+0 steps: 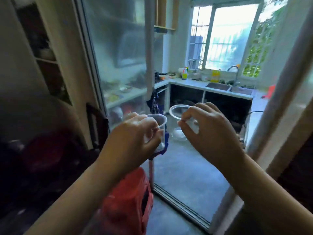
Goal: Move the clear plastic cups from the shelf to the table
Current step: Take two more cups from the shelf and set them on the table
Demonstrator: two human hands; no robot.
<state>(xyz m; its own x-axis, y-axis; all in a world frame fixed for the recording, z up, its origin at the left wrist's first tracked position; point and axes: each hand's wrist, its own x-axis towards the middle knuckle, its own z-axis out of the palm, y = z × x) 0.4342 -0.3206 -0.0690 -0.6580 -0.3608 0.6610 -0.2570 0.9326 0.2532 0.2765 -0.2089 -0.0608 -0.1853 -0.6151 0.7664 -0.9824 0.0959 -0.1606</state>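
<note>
Two clear, thin-rimmed cups mid-frame: left cup pinched by left hand fingers, right cup by right hand fingers

Head view looks down, close, forward.

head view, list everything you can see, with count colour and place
clear plastic cup: 1, clear, held in the left hand
second clear plastic cup: 1, clear, held by the rim in the right hand
red plastic stool: 1, red, on the floor below the left arm
sliding glass door: 1, frosted, left of the doorway
window: 1, bright, above the counter
counter: 1, white, under the window
sink: 1, dark double basin, set in the counter
yellow bottle: 1, yellow, on the counter beside the sink
green bottle: 1, yellow-green, on the counter at left
left hand: 1, closed on its cup
right hand: 1, pinching its cup's rim
</note>
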